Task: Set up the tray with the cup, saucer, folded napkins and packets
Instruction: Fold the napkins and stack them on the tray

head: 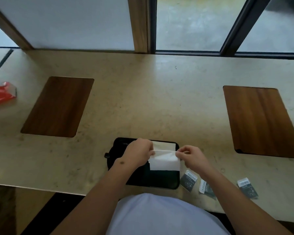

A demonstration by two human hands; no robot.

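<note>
Closest to the viewer, below the forearms, is a pale shirt front (165, 216), and just beyond it the near edge of the black tray (159, 179), which sits on the stone counter (143, 99). Three small packets (188, 180) lie on the counter just right of the tray, not yet loaded. Above the tray's middle, both hands hold a white napkin (165, 162) in the air: the left hand (139, 152) pinches the left end of its top fold with curled fingers, wrist bent down toward the tray, and the right hand (193, 156) pinches the right end between thumb and forefinger, the other fingers loosely curled. The fold line is stretched taut between them and the free flap hangs toward the tray. A second napkin (164, 145) seems to lie already on the tray's far right part. The likely trouble is a crooked crease: if one pinch slips or the hands pull unevenly, the thin paper could skew or tear, and the hanging flap could catch the tray rim when lowered. A dark round shape on the tray's left, under the left hand, may be the cup or saucer; I cannot tell. Farther off, two wooden insets (58, 107) flank the tray on either side, and a red packet (3, 93) lies far left of it.
</note>
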